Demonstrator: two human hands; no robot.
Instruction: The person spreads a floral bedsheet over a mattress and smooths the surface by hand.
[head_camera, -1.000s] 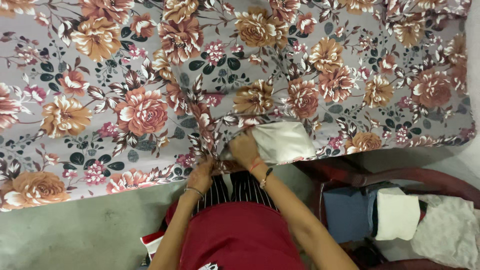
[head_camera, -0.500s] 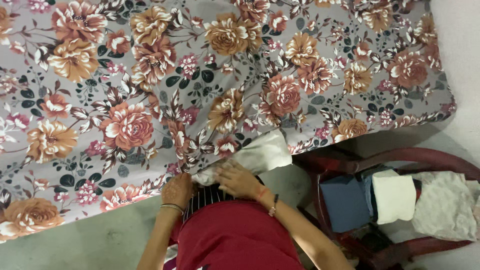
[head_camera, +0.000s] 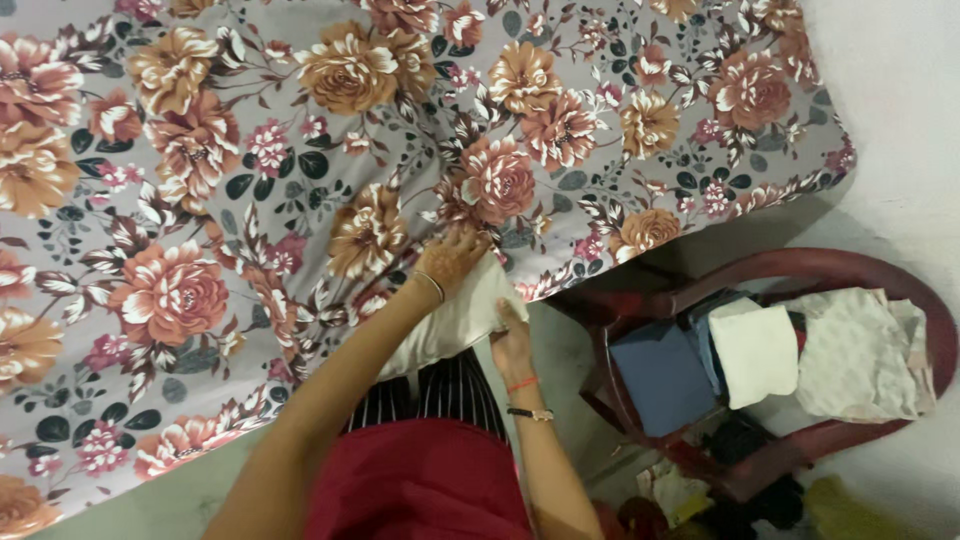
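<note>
The left hand (head_camera: 450, 258) reaches far over the white pillow (head_camera: 455, 318) and presses into the floral cover (head_camera: 300, 180), its fingers curled on the printed cloth at the pillow's far edge; how tight that grip is cannot be told, since the fingertips sink into the folds. A thin bangle sits on its wrist. The right hand (head_camera: 512, 335) lies flat against the pillow's right end, thumb and fingers closed on the white fabric, with a red thread and a dark beaded band on the wrist below.

The pillow lies near the middle of the view, at the near edge of the bed, its far part tucked under the floral cover and its near part bare above the person's striped skirt (head_camera: 450, 390) and red top (head_camera: 420, 490).

The cover, grey with orange, pink and brown flowers, spreads over the bed from the left to the far right corner. To the right, on the floor, stands a red chair (head_camera: 860, 275) holding 3 folded pieces: a blue cloth (head_camera: 655, 378), a white cloth (head_camera: 757, 352) and a pale patterned cloth (head_camera: 860, 350).
</note>
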